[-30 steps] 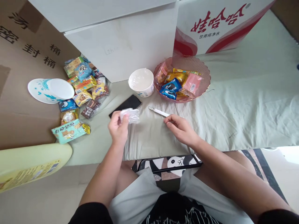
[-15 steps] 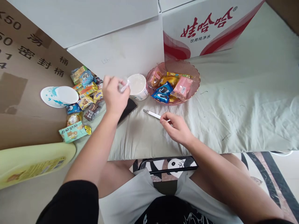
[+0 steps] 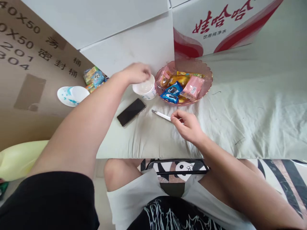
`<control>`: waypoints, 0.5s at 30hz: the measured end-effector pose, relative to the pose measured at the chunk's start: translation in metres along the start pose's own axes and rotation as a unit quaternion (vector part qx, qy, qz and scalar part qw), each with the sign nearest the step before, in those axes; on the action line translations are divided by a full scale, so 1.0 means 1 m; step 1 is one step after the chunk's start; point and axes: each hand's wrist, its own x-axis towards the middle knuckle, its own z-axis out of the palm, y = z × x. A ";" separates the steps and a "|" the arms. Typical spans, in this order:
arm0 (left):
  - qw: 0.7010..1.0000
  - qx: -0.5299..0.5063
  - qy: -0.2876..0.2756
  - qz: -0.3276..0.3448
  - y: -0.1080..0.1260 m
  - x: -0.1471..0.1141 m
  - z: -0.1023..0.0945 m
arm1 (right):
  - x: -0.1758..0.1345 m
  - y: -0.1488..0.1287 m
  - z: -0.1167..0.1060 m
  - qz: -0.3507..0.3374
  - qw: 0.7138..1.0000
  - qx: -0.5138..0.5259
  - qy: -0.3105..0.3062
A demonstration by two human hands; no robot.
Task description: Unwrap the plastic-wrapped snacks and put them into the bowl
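Note:
My left hand [image 3: 137, 73] is over the rim of a white paper tub [image 3: 147, 91], fingers curled downward. Motion blurs the fingertips, and whether anything is between them cannot be made out. My right hand [image 3: 188, 124] pinches the handle of a slim white utility knife [image 3: 163, 115], its grey blade tip pointing left, low over the cloth. Beside the tub stands a pink ribbed bowl [image 3: 208, 78] holding several wrapped snacks, among them blue packets [image 3: 173, 91] and a pink packet [image 3: 193, 86]. A black phone [image 3: 131, 111] lies on the cloth between my forearms.
More snack packets [image 3: 97, 78] lie at the left, mostly hidden by my left arm. A white and blue paper lid or cup [image 3: 72, 95] is by the brown carton [image 3: 26, 86]. White boxes [image 3: 129, 51] stand behind. A yellow bottle [image 3: 21, 158] is at lower left.
My left hand has moved right, onto the tub; the small clear and white item it held is no longer visible. The phone is uncovered. My right hand keeps the knife in nearly the same place.

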 end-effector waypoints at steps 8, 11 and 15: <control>0.977 0.089 0.031 -0.189 -0.105 -0.114 -0.030 | -0.011 0.002 0.009 -0.007 0.999 -0.046 0.016; 0.973 0.069 -0.067 -0.212 -0.134 -0.125 -0.007 | -0.009 0.006 0.018 -0.036 0.995 -0.091 0.006; 0.964 0.049 -0.080 -0.250 -0.151 -0.115 0.018 | -0.003 0.019 0.028 -0.119 0.970 -0.208 0.039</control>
